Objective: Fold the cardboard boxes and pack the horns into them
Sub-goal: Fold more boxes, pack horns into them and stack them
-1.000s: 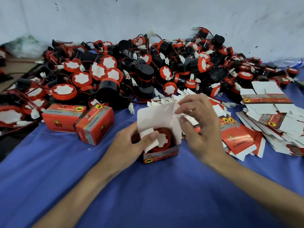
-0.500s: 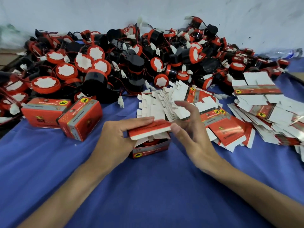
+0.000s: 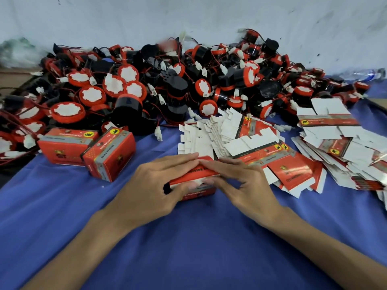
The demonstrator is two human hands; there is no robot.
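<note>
**Both hands pressing box lid, horn pile behind**

Pale wall [image 3: 188, 15], scuffed and stained, closes off the scene behind everything. Blue cloth [image 3: 199, 248] covers the desk and carries all items.

Horn pile [image 3: 167, 80]: largest mass, black bodies with red rims and white faces, red wires and small white connectors tangled through it. It lies beyond both hands, spanning left to right against the wall.

Flat box blanks [image 3: 326, 147]: heaped to the right of the right hand and beyond it, white insides and red printed faces mixed, fanned and overlapping. Nearest blank touches or nearly touches the right hand's little-finger side; cannot tell which.

Two closed boxes [image 3: 109, 151]: left of the left hand, apart from it, one tilted against the other, at the pile's near edge.

Box in work [image 3: 194, 181]: red, between the two hands, resting on the cloth. Contents not visible.

Left hand [image 3: 155, 189]: grip clamped on the box, fingers laid across the lid, thumb at the near face.

Right hand [image 3: 245, 185]: grip likewise clamped on the same box, fingers on the lid meeting the left fingertips, thumb on the near side at the lid edge.
</note>
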